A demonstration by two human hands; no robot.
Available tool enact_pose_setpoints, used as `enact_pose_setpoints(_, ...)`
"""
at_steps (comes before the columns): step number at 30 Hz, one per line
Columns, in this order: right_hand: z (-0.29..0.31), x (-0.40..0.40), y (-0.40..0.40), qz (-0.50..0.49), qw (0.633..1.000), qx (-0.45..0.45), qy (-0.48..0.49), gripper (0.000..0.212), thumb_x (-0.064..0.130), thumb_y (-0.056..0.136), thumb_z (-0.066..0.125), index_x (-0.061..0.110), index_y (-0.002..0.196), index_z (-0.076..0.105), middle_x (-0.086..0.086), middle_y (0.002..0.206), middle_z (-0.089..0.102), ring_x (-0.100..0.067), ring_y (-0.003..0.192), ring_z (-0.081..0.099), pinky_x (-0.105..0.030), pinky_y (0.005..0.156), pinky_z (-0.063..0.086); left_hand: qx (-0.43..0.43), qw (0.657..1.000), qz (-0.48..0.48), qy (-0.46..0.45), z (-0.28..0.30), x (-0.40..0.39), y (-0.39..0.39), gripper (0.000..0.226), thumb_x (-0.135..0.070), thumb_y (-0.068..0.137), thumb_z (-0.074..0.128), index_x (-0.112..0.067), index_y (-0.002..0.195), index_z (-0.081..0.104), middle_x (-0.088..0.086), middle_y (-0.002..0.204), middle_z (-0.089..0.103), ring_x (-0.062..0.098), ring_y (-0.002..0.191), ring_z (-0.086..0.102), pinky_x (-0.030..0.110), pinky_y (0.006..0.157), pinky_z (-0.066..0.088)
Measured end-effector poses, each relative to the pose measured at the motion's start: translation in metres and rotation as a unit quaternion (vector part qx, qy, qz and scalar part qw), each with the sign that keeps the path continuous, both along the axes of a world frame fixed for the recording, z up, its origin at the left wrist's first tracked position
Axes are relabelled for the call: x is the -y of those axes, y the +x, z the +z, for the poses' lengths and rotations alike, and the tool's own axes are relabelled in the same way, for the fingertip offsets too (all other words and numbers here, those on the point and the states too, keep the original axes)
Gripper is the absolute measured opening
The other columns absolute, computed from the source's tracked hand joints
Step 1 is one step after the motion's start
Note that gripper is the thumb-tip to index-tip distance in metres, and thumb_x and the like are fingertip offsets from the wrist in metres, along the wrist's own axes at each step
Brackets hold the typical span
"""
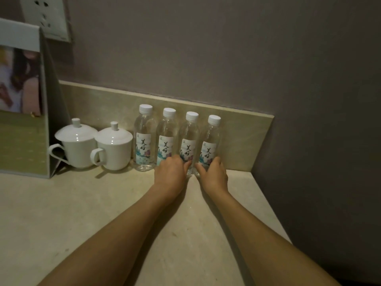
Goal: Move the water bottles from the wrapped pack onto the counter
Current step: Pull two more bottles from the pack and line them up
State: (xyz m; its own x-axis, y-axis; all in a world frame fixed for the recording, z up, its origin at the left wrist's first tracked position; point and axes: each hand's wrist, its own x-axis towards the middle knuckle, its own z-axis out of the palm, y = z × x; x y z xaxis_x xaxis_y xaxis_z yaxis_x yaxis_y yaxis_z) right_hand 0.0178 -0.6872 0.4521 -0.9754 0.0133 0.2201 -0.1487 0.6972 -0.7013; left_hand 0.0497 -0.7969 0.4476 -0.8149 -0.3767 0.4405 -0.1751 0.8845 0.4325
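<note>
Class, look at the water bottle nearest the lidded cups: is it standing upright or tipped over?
Upright. The leftmost water bottle stands on its base on the counter, white cap on top, label reading vertically, beside a lidded cup.

Two white lidded cups [93, 145] stand side by side, handles facing left. A folded display card [24, 100] stands upright just left of them. A wall socket [47, 15] is mounted above.

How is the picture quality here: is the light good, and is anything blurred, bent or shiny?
Head view: light is dim and warm; the arms throw soft shadows on the counter. Small glare spots sit on the two cups and on the bottles. The photo stand at the left edge is blurred. The wide lens tilts the backsplash line. Both hands, left and right, look sharp.
</note>
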Motion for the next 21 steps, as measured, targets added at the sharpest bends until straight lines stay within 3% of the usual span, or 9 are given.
enact_pose_setpoints(6, 0.007, 0.002, 0.0, -0.006, 1.0, 0.021, 0.001, 0.049, 0.039, 0.09, 0.061, 0.008, 0.125, 0.045, -0.012, 0.129, 0.055, -0.032, 0.116, 0.055, -0.041, 0.089, 0.048, 0.005, 0.999, -0.025, 0.024, 0.0, 0.004, 0.001, 0.039, -0.045, 0.095, 0.049, -0.011, 0.111, 0.061, 0.01, 0.106, 0.067, 0.027, 0.094, 0.065, 0.037, 0.076, 0.053)
enact_pose_setpoints(12, 0.012, -0.006, 0.003, 0.031, 0.998, 0.054, -0.02, 0.058, 0.034, 0.086, 0.068, 0.006, 0.13, 0.042, -0.013, 0.134, 0.05, -0.031, 0.12, 0.053, -0.04, 0.097, 0.047, 0.054, 0.997, -0.045, 0.034, 0.007, 0.004, 0.009, 0.041, -0.043, 0.092, 0.054, -0.012, 0.117, 0.066, 0.011, 0.11, 0.067, 0.028, 0.099, 0.064, 0.041, 0.084, 0.056)
enact_pose_setpoints(16, 0.016, -0.021, 0.015, 0.032, 0.998, 0.062, 0.005, 0.063, 0.037, 0.085, 0.068, 0.004, 0.133, 0.042, -0.016, 0.135, 0.046, -0.034, 0.122, 0.05, -0.046, 0.102, 0.044, 0.067, 0.996, -0.032, 0.05, 0.013, -0.009, 0.022, 0.036, -0.04, 0.09, 0.057, -0.007, 0.102, 0.068, 0.012, 0.092, 0.07, 0.029, 0.085, 0.066, 0.042, 0.078, 0.058)
enact_pose_setpoints(21, 0.028, -0.066, 0.035, 0.031, 0.998, 0.045, 0.013, 0.054, 0.037, 0.088, 0.062, 0.003, 0.126, 0.046, -0.017, 0.133, 0.048, -0.035, 0.121, 0.049, -0.042, 0.096, 0.044, 0.052, 0.996, -0.044, 0.065, 0.031, -0.053, 0.04, 0.035, -0.036, 0.09, 0.056, -0.004, 0.087, 0.067, 0.012, 0.08, 0.068, 0.03, 0.077, 0.067, 0.039, 0.071, 0.058)
